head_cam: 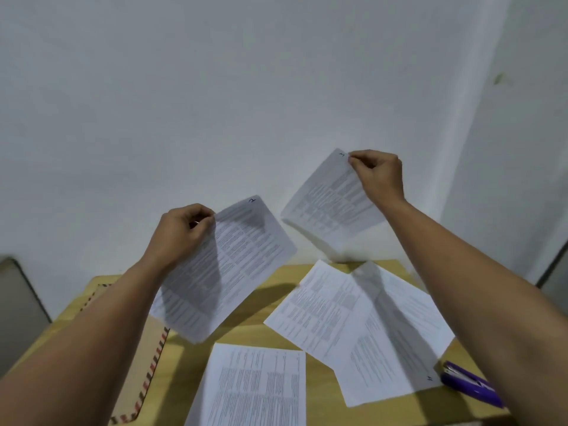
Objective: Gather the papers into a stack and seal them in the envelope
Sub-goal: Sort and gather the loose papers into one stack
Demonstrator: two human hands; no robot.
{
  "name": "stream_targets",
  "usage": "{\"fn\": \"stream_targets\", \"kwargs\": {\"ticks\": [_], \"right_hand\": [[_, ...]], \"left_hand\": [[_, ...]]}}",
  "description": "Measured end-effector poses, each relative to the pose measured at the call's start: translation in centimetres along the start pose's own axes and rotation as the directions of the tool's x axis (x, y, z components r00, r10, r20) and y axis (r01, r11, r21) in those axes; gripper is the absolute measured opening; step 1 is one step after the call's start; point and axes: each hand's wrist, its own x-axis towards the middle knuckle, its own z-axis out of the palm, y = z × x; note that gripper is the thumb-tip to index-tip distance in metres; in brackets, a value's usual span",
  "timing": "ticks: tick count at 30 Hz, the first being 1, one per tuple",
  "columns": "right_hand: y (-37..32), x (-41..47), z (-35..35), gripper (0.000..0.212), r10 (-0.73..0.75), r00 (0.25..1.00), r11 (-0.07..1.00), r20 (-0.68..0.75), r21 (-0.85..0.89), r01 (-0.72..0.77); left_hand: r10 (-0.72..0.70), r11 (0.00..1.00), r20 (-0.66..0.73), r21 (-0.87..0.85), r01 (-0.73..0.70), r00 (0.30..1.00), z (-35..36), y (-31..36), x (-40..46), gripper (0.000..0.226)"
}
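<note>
My left hand (181,229) pinches the top corner of a printed sheet marked 2 (227,265) and holds it up above the table. My right hand (379,173) pinches the top corner of another printed sheet marked 3 (332,204), raised higher and further right. Three more printed sheets lie on the wooden table (246,318): one at the front centre (258,392), one in the middle right (319,305), and one marked 4 (396,342) overlapping it. A brown envelope with a striped border (144,364) lies flat at the left, partly under my left forearm.
A purple stapler (470,384) lies at the table's right front, just beside the sheet marked 4. A grey chair back (18,305) stands left of the table. A pale wall rises right behind the table's far edge.
</note>
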Motion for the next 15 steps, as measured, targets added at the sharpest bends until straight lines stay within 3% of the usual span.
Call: {"fn": "stream_targets", "kwargs": {"ticks": [6, 15], "right_hand": [[-5.0, -1.9, 1.2, 0.005, 0.068, 0.972, 0.966, 0.225, 0.230, -0.121], [-7.4, -7.7, 4.0, 0.012, 0.247, 0.859, 0.827, 0.450, 0.364, -0.428]], "left_hand": [[0.041, 0.999, 0.034, -0.023, -0.041, 0.999, -1.0, 2.3, -1.0, 0.012], [0.025, 0.998, -0.028, -0.057, -0.027, 0.999, -1.0, 3.6, -2.7, 0.013]]}}
